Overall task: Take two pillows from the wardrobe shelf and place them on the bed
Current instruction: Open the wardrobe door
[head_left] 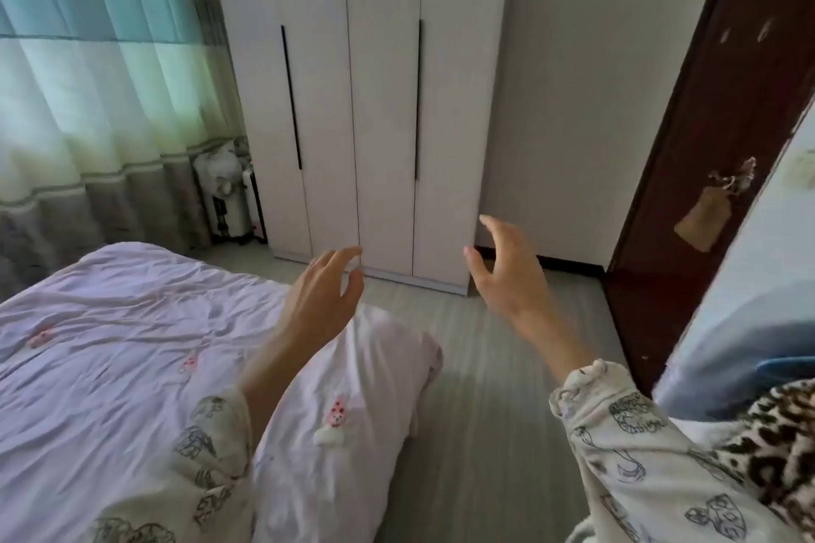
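- White laminate wardrobe (366, 101) with four tall doors and two long black strip handles stands straight ahead of me against the far wall; all its doors are closed, so I cannot see any shelf or pillows inside.
- My left hand (324, 300) is raised in front of me, fingers loosely spread and slightly bent, holding nothing. It hangs above the near corner of the bed.
- My right hand (507, 273) is raised too, palm turned inward, fingers relaxed and apart, gripping nothing. The two hands are well apart from each other, with the wardrobe's lower doors showing between them.
- Both forearms come out of cream sleeves (626, 445) printed with grey line drawings.
- On my left lies the bed (110, 344), covered in a rumpled pale lilac quilt with small pink embroidered animals; its near corner bulges over the grey plank floor (485, 388).
- Striped curtains in teal, pale green and grey (88, 79) hang on the left, with a small white appliance (229, 207) between them and the wardrobe.
- On the right a dark brown wooden door (705, 145) stands open, and a leopard-print fabric (780, 445) shows at the lower right edge.
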